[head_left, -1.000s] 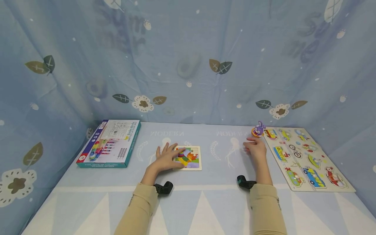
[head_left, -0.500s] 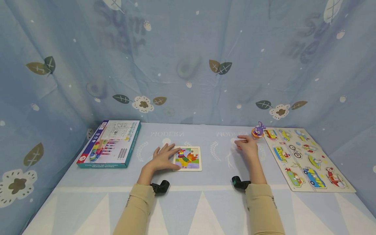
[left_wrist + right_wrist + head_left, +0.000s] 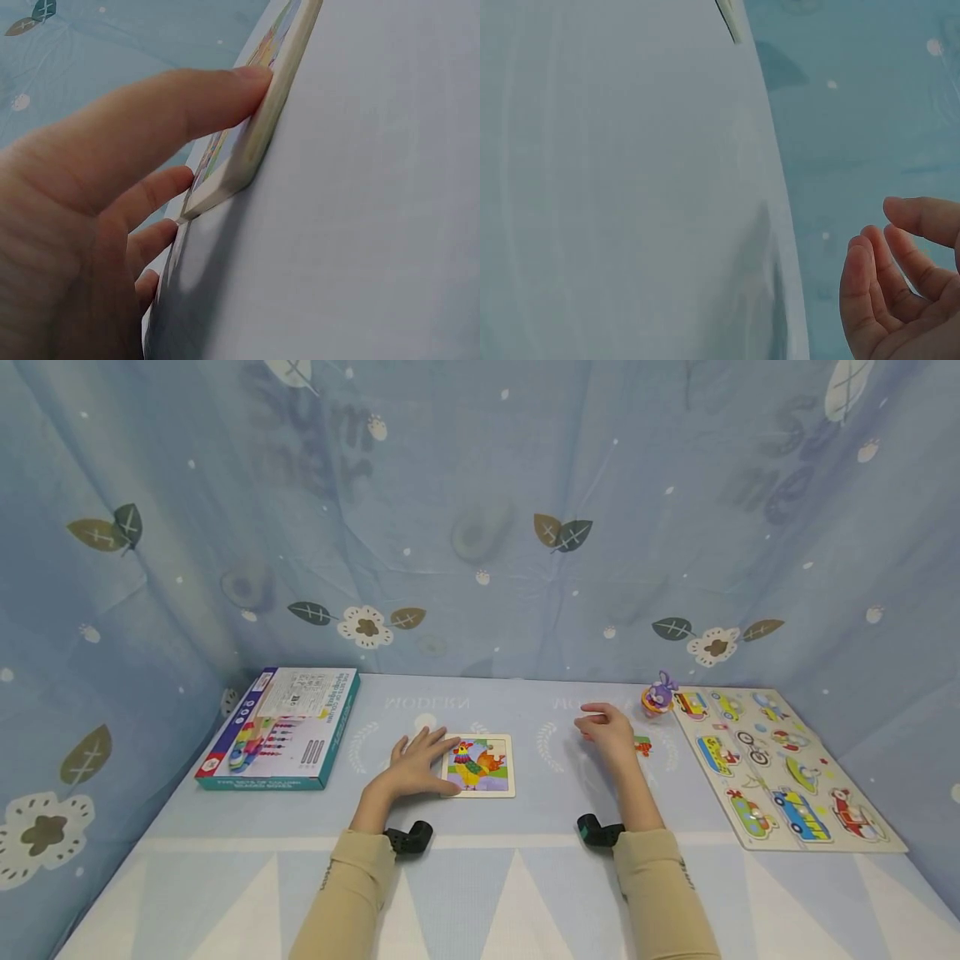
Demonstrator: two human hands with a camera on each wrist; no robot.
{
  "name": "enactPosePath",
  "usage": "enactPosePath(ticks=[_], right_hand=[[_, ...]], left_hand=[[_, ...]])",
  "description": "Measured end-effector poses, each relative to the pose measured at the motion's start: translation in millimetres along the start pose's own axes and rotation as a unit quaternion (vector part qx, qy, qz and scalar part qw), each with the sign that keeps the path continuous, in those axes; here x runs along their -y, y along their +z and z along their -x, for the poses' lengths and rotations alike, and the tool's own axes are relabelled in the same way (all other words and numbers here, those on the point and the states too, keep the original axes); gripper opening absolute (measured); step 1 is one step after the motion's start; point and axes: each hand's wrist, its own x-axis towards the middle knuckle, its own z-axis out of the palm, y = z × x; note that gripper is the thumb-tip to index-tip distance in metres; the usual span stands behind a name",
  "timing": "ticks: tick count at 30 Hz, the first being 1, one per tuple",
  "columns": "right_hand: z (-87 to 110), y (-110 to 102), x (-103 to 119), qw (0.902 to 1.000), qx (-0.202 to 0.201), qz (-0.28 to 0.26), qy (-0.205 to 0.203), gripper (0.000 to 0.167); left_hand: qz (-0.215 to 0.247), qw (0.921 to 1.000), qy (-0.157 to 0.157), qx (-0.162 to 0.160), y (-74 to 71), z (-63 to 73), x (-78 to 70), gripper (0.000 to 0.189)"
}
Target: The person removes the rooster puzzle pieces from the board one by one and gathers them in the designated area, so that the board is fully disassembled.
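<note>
My left hand (image 3: 411,769) rests at the left edge of a small framed picture puzzle (image 3: 480,765) showing a colourful rooster. In the left wrist view, the thumb (image 3: 225,94) presses on the puzzle's pale rim while the other fingers lie loosely spread along its edge. My right hand (image 3: 609,733) hovers over the table to the right of the puzzle. Its fingers (image 3: 859,281) are loosely bent with nothing between them, as the right wrist view shows. Partly hidden behind that hand lies a small red and green piece (image 3: 642,745).
A flat toy box (image 3: 285,727) lies at the left. At the right is a large wooden peg puzzle board (image 3: 787,768) with vehicle pictures, and by its far left corner stands a small purple long-eared toy figure (image 3: 659,696). A patterned blue curtain (image 3: 480,527) closes off the back.
My right hand has moved left, away from the purple figure, and the red and green piece has come into view. My left hand has drawn back from over the picture to its left edge.
</note>
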Motion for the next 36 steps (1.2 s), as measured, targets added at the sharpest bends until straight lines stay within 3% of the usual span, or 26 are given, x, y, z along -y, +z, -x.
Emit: enactPosePath(ticks=[25,36], right_hand=[[14.7,49.7,15.6,0.9971,0.055,0.011,-0.051,0.033],[20.0,65.4,21.7,0.9956,0.075,0.023,-0.051,0.031]], left_hand=[[0.004,1.0000,-0.003,0.004,-3.0,0.4,-2.2,0.085],[0.007,1.0000,-0.002,0.003,-1.6,0.4,-1.8,0.085]])
